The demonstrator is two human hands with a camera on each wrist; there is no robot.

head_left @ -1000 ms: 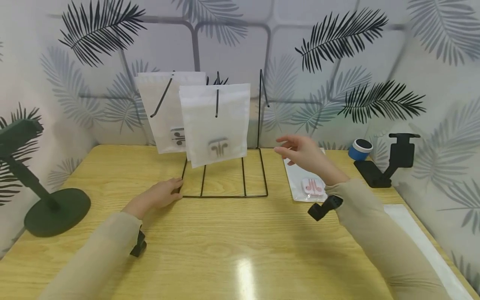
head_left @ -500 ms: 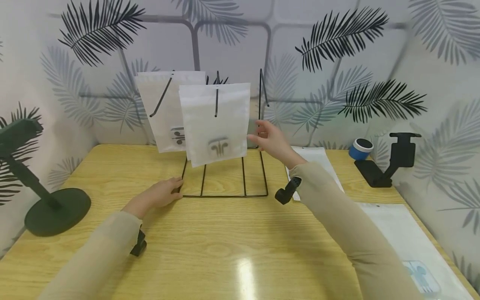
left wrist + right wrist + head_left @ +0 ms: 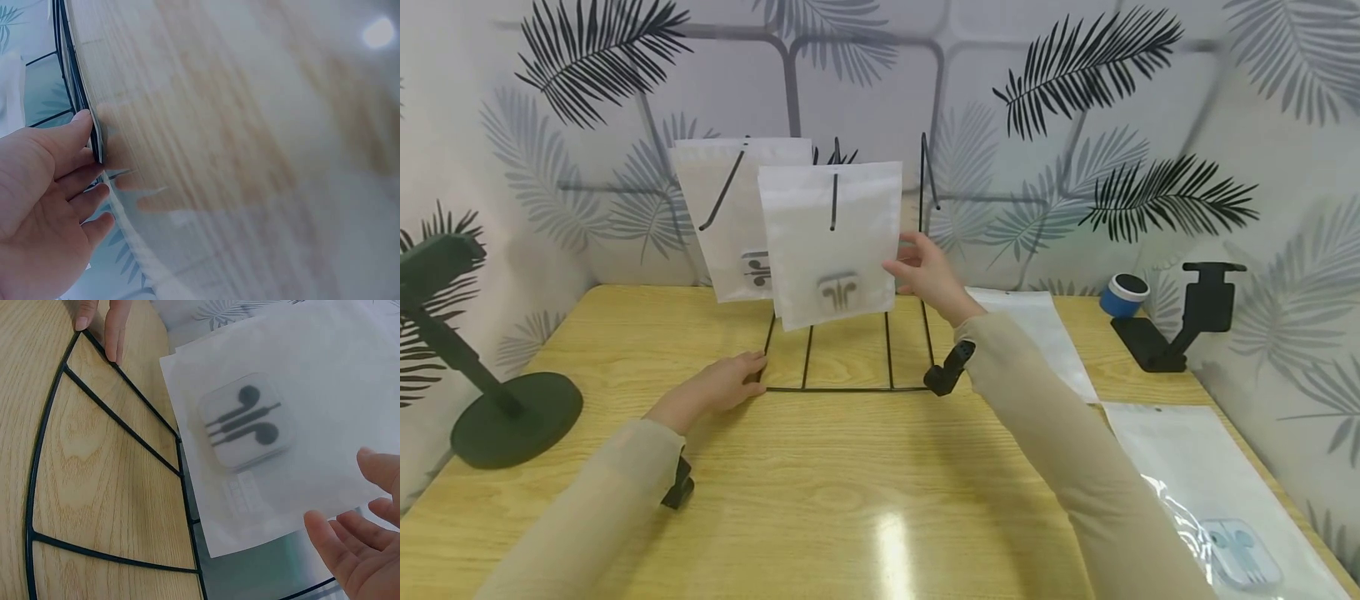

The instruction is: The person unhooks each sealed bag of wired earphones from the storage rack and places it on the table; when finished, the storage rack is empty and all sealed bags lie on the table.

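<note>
A black wire display rack [image 3: 850, 390] stands on the wooden table. White bags hang from two of its hooks: the front bag [image 3: 801, 250] shows an earphone case [image 3: 837, 293] through its face, and the rear bag [image 3: 722, 258] hangs at left. My left hand [image 3: 718, 387] pinches the rack's front left base corner between thumb and fingers. At the front bag's right edge is my right hand [image 3: 931, 271], fingers spread, thumb in front. In the right wrist view a gap shows between the index fingertip and thumb of that hand [image 3: 365, 550], near the bag's edge.
The rack's right hook [image 3: 932, 179] carries nothing. Right of the rack lie a flat white bag [image 3: 1033, 321] and another bag [image 3: 1195, 450] with an earphone case. A blue-and-white jar [image 3: 1123, 297] and black phone stand [image 3: 1210, 300] stand behind. At left is a dark green stand [image 3: 516, 421].
My right hand has moved left and slightly down, from beside the flat bag to the front hanging bag's right edge. The left hand has stayed at the rack's corner.
</note>
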